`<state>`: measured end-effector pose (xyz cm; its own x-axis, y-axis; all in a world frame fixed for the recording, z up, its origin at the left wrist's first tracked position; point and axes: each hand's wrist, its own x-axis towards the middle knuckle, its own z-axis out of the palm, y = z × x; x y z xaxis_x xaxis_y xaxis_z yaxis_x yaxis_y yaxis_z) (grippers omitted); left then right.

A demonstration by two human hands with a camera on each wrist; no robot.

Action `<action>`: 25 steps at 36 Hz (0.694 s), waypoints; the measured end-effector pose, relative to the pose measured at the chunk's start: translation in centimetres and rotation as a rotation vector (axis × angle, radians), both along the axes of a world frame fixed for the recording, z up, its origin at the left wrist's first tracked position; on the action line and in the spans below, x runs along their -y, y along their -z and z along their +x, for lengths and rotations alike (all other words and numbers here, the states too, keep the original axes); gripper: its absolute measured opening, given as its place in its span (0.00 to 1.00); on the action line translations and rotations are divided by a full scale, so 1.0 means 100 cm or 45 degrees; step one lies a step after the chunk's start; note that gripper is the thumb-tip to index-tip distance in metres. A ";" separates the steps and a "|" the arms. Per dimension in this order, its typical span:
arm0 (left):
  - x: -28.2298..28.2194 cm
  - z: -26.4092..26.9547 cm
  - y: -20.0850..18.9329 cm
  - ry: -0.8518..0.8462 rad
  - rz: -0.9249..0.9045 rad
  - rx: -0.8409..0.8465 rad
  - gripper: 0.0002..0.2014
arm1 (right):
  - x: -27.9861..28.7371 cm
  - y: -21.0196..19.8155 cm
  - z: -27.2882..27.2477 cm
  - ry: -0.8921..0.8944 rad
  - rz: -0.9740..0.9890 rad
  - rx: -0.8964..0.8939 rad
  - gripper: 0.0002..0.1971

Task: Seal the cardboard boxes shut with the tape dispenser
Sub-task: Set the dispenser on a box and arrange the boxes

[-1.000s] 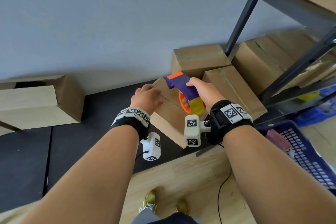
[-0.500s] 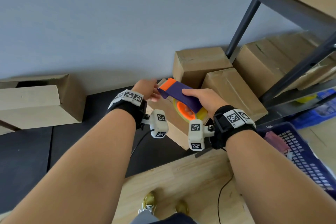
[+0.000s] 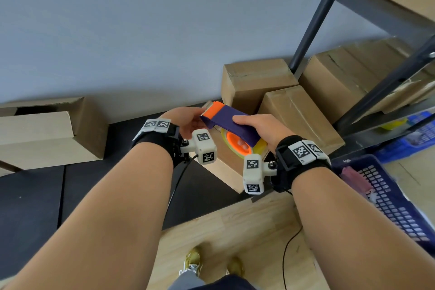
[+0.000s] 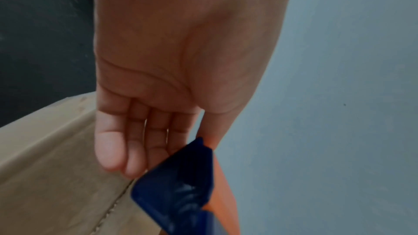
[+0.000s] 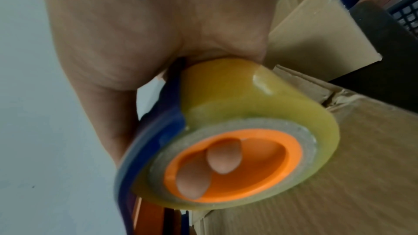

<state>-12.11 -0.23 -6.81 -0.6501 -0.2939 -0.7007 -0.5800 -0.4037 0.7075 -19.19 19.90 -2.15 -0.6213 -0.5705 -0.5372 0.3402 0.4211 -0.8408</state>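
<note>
My right hand (image 3: 251, 127) grips a purple tape dispenser (image 3: 235, 122) with an orange nose, held just above a cardboard box (image 3: 224, 169) on the black mat. Two fingertips (image 5: 222, 157) poke into the orange core of the yellowish tape roll (image 5: 248, 106). My left hand (image 3: 188, 120) is at the dispenser's nose (image 4: 178, 190). Its fingers (image 4: 133, 149) are straight, and the nose lies between index finger and thumb. No tape end shows there. The box top (image 4: 56, 167) with its centre seam lies right under both hands.
Two closed boxes (image 3: 254, 77) (image 3: 299, 115) stand behind, against the wall. An open box (image 3: 47, 134) lies to the left. A dark metal shelf post (image 3: 315, 19) rises at right, with a blue basket (image 3: 388, 200) on the wooden floor below. A cable (image 3: 289, 249) trails near my feet.
My right hand lifted the dispenser off the box and swung its nose leftward. My left hand left the box top and rose to meet the nose.
</note>
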 end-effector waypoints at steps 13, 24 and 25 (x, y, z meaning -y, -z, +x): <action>0.001 -0.004 -0.005 0.023 -0.089 0.165 0.12 | 0.006 -0.002 0.002 -0.052 0.048 -0.048 0.16; -0.001 -0.001 -0.009 0.008 0.013 0.101 0.10 | -0.001 -0.004 0.002 -0.007 0.035 -0.057 0.14; 0.000 -0.001 -0.008 -0.003 0.042 0.121 0.08 | -0.001 -0.004 0.002 -0.003 0.026 -0.049 0.14</action>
